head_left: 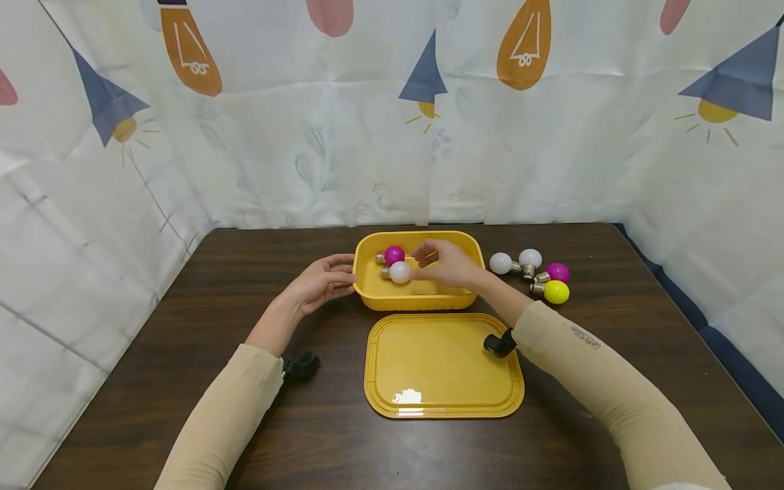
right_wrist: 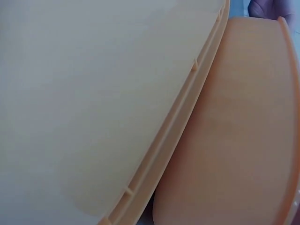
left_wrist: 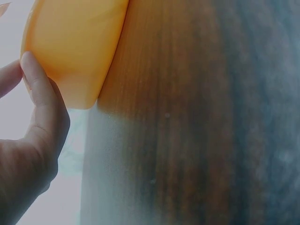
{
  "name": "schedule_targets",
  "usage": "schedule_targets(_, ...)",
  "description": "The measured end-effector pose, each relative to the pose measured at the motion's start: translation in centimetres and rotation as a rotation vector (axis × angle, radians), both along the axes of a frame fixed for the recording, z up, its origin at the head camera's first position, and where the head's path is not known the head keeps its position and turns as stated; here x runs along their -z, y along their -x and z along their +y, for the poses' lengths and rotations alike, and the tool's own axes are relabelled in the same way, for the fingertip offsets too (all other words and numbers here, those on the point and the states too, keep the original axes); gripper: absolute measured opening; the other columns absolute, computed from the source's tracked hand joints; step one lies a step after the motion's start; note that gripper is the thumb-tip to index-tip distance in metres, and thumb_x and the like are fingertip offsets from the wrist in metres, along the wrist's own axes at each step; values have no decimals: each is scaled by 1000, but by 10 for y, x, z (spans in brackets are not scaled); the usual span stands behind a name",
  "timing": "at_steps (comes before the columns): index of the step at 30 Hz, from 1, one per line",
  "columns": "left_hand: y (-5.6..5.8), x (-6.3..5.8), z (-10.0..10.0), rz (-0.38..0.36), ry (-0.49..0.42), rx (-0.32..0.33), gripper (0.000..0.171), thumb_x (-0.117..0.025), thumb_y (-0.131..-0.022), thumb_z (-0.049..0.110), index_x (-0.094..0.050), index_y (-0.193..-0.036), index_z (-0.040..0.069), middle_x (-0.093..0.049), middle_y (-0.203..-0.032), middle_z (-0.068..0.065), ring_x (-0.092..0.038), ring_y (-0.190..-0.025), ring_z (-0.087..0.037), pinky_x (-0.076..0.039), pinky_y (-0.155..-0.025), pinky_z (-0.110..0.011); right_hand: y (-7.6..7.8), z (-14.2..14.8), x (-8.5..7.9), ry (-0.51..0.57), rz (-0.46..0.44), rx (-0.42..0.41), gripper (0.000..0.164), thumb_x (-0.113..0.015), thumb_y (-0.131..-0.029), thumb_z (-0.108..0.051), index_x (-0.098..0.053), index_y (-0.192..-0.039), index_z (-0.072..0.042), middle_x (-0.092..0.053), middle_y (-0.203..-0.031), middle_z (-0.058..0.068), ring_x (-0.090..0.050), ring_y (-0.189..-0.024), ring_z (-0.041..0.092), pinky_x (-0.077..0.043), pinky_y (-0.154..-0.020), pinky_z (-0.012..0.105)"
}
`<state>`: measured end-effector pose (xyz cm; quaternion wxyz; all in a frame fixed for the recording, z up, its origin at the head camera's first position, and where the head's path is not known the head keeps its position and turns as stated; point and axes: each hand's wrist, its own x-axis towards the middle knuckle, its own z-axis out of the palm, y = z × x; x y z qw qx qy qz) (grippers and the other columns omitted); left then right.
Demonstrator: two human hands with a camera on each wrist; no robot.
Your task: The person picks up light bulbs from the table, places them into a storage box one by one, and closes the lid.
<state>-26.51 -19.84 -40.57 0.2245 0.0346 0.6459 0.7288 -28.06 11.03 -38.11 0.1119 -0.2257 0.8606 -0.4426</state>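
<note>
Bin (head_left: 416, 303): smooth plastic
Near lid (head_left: 444, 361): glossy plastic
Left white bulb (head_left: 401, 272): smooth; metal base (head_left: 385, 272)
Table (head_left: 153, 408): wood-grained
Curtain (head_left: 367, 156): creased cloth

In the head view, the right hand (head_left: 450, 265) covers part of the floor of the yellow box (head_left: 416, 303), and whether it touches the white bulb (head_left: 401, 272) cannot be told; the lettering (head_left: 586, 337) on the right sleeve (head_left: 612, 388) is too small for sure reading. The left wrist view cuts the yellow box at the top and shows the table (left_wrist: 197, 131) blurred. In the right wrist view, the left edge cuts the lid (right_wrist: 108, 103).
</note>
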Motion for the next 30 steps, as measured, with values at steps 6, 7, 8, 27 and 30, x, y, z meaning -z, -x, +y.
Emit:
schedule_targets(6,0,0,0,8,2,2,60,-60,-102,-2,-33,-156,1,-53,-138,-26,-72,-95,-22,-60,-87,-30,-6,9,-6,11,39,-19,45,-80,-91,-12,-62,-127,6,-64,-124,22,-64,-113,33,-51,-102,44)
schedule_targets(7,0,0,1,8,2,2,60,-60,-102,-2,-33,-156,1,-53,-138,-26,-72,-95,-22,-60,-87,-30,-7,11,-7,13,43,-22,44,-80,-91,-13,-62,-127,6,-64,-125,23,-63,-114,33,-51,-102,44)
schedule_targets(8,0,1,1,8,2,3,60,-60,-102,-2,-33,-156,1,-53,-138,-26,-72,-95,-22,-60,-87,-30,-7,13,-8,14,44,-24,43,-80,-91,-13,-62,-126,5,-64,-125,23,-63,-115,33,-51,-102,44)
schedule_targets(27,-1,0,0,10,14,4,60,-59,-103,-1,-32,-157,2,-51,-140,-27,-71,-95,-21,-60,-87,-29,-27,51,-21,82,60,-15,44,-80,-92,-14,-61,-130,-2,-63,-126,13,-60,-119,34,-55,-99,46)
schedule_targets(30,-1,0,0,11,19,2,59,-59,-103,-1,-33,-157,2,-51,-141,-28,-71,-95,-21,-60,-87,-29,-29,58,-24,84,59,-13,49,-80,-92,-14,-60,-134,-3,-62,-128,12,-60,-120,33,-54,-100,47)
